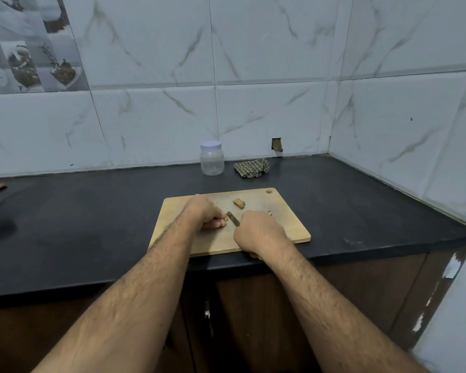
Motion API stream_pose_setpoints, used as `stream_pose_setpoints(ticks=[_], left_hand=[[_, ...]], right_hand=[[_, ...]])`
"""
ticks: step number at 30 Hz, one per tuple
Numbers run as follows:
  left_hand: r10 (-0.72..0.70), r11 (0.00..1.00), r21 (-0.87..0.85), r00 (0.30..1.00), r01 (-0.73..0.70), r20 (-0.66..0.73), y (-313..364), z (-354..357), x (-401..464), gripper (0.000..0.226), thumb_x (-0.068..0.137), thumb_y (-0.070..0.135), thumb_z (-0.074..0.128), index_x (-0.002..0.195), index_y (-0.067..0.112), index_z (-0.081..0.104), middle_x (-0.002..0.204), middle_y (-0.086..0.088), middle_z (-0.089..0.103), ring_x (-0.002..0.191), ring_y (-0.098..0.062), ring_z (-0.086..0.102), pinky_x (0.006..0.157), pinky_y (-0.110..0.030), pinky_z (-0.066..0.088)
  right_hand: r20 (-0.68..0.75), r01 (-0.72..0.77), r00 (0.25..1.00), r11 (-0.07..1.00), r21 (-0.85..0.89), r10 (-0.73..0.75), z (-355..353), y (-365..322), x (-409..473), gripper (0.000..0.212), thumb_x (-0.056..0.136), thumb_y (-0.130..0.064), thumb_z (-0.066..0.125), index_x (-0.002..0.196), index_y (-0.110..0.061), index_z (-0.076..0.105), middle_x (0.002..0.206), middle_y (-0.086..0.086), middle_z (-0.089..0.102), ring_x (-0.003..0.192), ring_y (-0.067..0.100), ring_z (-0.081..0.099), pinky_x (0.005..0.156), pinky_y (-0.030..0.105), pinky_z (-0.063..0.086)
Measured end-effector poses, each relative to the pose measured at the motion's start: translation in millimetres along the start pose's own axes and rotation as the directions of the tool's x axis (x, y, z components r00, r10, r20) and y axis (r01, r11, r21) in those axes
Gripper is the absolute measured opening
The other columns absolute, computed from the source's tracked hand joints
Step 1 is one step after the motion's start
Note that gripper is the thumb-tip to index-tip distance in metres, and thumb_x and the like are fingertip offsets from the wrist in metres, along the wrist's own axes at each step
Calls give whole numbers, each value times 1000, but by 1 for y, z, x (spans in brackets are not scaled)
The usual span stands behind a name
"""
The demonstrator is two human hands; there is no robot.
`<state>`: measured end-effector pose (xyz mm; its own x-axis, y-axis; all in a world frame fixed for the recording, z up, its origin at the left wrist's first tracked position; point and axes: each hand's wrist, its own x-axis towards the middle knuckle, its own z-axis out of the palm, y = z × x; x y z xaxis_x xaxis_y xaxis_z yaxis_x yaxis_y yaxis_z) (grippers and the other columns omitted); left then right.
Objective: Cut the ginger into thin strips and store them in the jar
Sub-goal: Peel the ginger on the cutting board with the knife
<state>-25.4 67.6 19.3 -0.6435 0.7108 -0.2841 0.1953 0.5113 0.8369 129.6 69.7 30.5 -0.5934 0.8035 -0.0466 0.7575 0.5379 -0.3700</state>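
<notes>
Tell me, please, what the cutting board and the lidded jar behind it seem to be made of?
The cutting board looks like pale matte wood, possibly bamboo, with a hanging hole. The jar seems clear, slightly cloudy plastic with a white plastic-looking lid.

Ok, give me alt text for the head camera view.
On a wooden cutting board, the left hand pinches a ginger piece while the right hand grips a knife beside it. A lidded, empty-looking jar stands behind on the black counter.

Both hands, left (pixel 203 212) and right (pixel 258 232), curled, forearms extended.
</notes>
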Motion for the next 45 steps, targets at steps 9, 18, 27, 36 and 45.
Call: stream_pose_setpoints(ticks=[9, 18, 27, 36, 45], left_hand=[[-41, 997, -63, 998, 39, -46, -1, 7, 4, 17, 93, 4, 62, 77, 0, 67, 47, -6, 64, 46, -11, 58, 68, -23, 54], [-88, 994, -65, 994, 83, -67, -2, 10, 11, 20, 93, 7, 62, 75, 2, 66, 45, -5, 64, 51, -12, 60, 76, -25, 55], [-85, 996, -25, 995, 83, -61, -1, 10, 13, 12, 93, 8, 62, 88, 1, 70, 45, -5, 64, 38, -9, 58, 58, -20, 54], [-84, 996, -7, 994, 84, -70, -2, 10, 19, 12, 92, 9, 65, 83, 2, 70, 48, -5, 65, 44, -10, 60, 63, -22, 55], [-86, 996, -22, 993, 85, -75, -1, 11, 25, 13, 89, 11, 69, 79, 3, 71, 52, -6, 67, 48, -13, 64, 64, -24, 59]], right_hand=[[-13, -7, 1000, 1000, 13, 7, 10, -7, 1, 18, 93, -12, 43, 102, -15, 59, 103, 7, 68, 95, 26, 67, 70, 32, 47], [-62, 13, 998, 1000, -1, -13, 14, -4, 3, 28, 95, -14, 42, 116, -12, 61, 116, 8, 64, 105, 26, 61, 73, 31, 42], [-78, 16, 997, 1000, -13, -17, 17, -3, 3, 27, 97, -16, 43, 118, -13, 60, 118, 7, 63, 107, 25, 59, 73, 31, 39], [-55, 14, 998, 1000, -18, -15, 14, -6, 1, 28, 96, -14, 42, 117, -13, 60, 116, 7, 64, 105, 25, 60, 72, 32, 42], [-17, 20, 1000, 999, -42, -20, 7, -15, 6, 28, 97, -14, 41, 118, -14, 59, 117, 6, 62, 105, 24, 61, 80, 34, 50]])
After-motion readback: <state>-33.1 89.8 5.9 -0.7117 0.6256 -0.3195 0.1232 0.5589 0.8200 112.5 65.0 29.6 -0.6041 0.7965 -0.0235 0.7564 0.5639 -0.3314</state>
